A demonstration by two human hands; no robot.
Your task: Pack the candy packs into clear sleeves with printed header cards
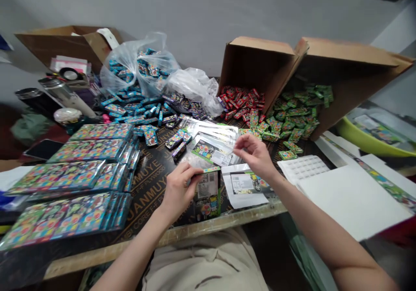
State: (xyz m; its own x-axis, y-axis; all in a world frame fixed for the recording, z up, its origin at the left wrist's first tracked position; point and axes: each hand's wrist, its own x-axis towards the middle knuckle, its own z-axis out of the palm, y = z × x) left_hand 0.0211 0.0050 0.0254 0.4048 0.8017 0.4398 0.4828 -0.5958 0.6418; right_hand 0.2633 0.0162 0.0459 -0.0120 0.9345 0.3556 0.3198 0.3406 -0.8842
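Note:
My left hand is closed on the top edge of a flat printed packet, which stands tilted near the table's front edge. A barcode label and colourful print show on its face. My right hand is raised to the right of it, thumb and fingers pinched together at some clear plastic; what they grip is too small to make out. Below that hand lies a white-edged clear bag with a printed card. Behind both hands are more clear bags with printed cards.
Stacked colourful packs line the left. Small blue boxes, purple boxes, red boxes and green boxes lie in heaps at the back. Open cartons stand behind; white sheets lie right.

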